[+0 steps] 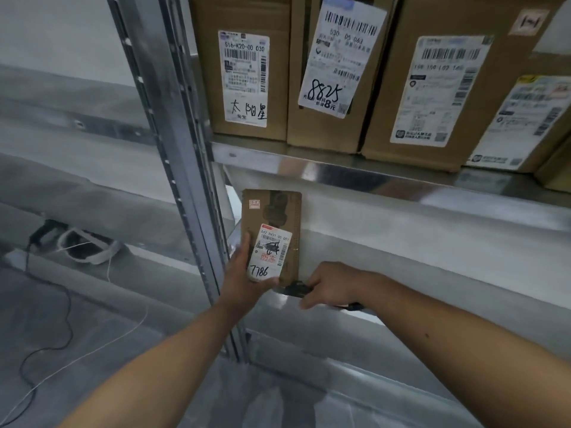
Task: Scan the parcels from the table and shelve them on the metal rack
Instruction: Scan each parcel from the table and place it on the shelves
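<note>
Here, the left hand grips a slim, stiff, seemingly light cardboard parcel by its lower edge, fingers curled; the right hand clutches a dark scanner.

dim cool light, glare on shelf edge, soft blur, wide-angle bending at edges

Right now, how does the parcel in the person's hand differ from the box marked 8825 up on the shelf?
The held parcel is slim and flat; the 8825 box looks far bulkier. The held parcel is gripped by the left hand below the upper shelf; the 8825 box stands on that shelf between other boxes. Its handwritten number reads 7786, not 8825. Both are brown cardboard with white barcode labels.
</note>
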`<state>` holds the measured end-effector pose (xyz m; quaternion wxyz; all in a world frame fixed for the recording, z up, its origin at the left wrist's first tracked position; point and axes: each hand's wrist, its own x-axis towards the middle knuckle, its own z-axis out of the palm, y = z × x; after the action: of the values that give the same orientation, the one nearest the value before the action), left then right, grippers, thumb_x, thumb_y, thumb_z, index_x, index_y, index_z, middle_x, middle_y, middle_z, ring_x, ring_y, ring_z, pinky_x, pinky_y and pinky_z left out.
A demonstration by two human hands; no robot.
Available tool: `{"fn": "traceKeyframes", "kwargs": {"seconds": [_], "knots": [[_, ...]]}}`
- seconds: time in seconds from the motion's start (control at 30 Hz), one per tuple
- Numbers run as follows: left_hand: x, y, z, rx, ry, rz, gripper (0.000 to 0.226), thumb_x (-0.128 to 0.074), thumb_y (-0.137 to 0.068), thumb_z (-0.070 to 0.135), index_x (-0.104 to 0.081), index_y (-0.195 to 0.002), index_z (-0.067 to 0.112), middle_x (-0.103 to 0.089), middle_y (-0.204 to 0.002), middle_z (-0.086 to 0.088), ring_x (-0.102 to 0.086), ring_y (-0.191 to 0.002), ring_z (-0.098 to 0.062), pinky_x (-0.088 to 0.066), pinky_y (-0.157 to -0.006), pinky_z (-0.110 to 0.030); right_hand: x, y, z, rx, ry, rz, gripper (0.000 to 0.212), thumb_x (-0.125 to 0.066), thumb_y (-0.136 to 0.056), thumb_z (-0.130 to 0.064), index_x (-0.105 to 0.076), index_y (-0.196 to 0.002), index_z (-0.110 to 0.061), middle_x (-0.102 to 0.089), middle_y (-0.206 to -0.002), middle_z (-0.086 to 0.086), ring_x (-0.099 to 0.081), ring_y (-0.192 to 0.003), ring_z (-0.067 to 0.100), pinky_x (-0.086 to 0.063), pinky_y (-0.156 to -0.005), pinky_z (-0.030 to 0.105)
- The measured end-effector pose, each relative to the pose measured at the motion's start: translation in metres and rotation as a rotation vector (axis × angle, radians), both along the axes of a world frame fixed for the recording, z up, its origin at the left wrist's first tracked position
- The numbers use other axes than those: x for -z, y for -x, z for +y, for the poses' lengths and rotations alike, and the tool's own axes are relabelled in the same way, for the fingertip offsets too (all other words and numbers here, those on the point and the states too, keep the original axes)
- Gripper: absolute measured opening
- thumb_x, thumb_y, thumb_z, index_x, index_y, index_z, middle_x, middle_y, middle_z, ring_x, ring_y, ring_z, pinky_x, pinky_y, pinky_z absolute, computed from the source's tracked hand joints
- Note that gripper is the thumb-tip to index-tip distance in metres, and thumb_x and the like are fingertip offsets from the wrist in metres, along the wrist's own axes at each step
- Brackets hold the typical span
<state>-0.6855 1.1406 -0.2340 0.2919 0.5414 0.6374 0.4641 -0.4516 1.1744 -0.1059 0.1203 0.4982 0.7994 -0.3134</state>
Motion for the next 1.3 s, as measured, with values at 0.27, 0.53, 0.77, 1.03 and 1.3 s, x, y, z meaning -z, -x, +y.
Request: {"fn": "traceKeyframes", "kwargs": {"seconds": [0.27,0.53,0.77,1.03,1.3], "knots": [[0.031,0.031,0.028,0.157,-0.063,-0.107,0.121,-0.096,-0.069,0.015,-0.022,-0.155,0.056,-0.056,-0.144,0.02,-0.06,-0.127,-0.002,-0.055,-0.105,-0.048,0.027,0.036,-0.019,0.221,0.008,0.028,0.046,-0.081,-0.085,-0.055,-0.081,-0.112,-0.018,-0.068,-0.086,0.001,-0.063,-0.079,0.016,-0.047,-0.068,0.029],[0.043,0.042,0.048,0.163,-0.026,0.011,0.131,-0.095,-0.07,0.037,0.001,-0.153,0.069,-0.034,-0.166,0.006,-0.042,-0.147,-0.024,-0.044,-0.113,-0.061,0.049,0.053,-0.036,0.397,-0.007,0.058,0.039,-0.081,-0.083,-0.054,-0.083,-0.106,-0.021,-0.067,-0.081,0.0,-0.06,-0.068,0.013,-0.047,-0.065,0.026],[0.052,0.038,0.051,0.127,-0.024,0.109,0.122,-0.082,-0.088,0.012,0.005,-0.156,0.062,-0.007,-0.171,0.007,-0.019,-0.157,-0.023,-0.031,-0.124,-0.054,0.065,0.059,-0.042,0.441,-0.003,0.063,0.054,-0.082,-0.085,-0.053,-0.076,-0.128,-0.02,-0.064,-0.086,-0.004,-0.058,-0.07,0.01,-0.044,-0.064,0.025],[0.058,0.007,0.058,-0.071,0.044,0.027,0.151,-0.1,-0.06,0.045,0.013,-0.16,0.046,-0.006,-0.172,-0.002,-0.012,-0.159,-0.031,-0.022,-0.125,-0.056,0.072,0.058,-0.04,0.484,0.04,0.075,0.052,-0.083,-0.085,-0.05,-0.077,-0.122,-0.014,-0.066,-0.082,0.004,-0.061,-0.063,0.015,-0.047,-0.053,0.021],[0.049,-0.019,0.078,-0.277,0.167,0.038,0.159,-0.095,-0.056,0.063,0.013,-0.164,0.016,-0.017,-0.171,-0.011,-0.02,-0.156,-0.038,-0.015,-0.127,-0.055,0.068,0.063,-0.024,0.408,0.03,0.074,0.041,-0.081,-0.086,-0.048,-0.081,-0.113,-0.017,-0.062,-0.072,0.004,-0.06,-0.059,0.016,-0.045,-0.046,0.02]]}}
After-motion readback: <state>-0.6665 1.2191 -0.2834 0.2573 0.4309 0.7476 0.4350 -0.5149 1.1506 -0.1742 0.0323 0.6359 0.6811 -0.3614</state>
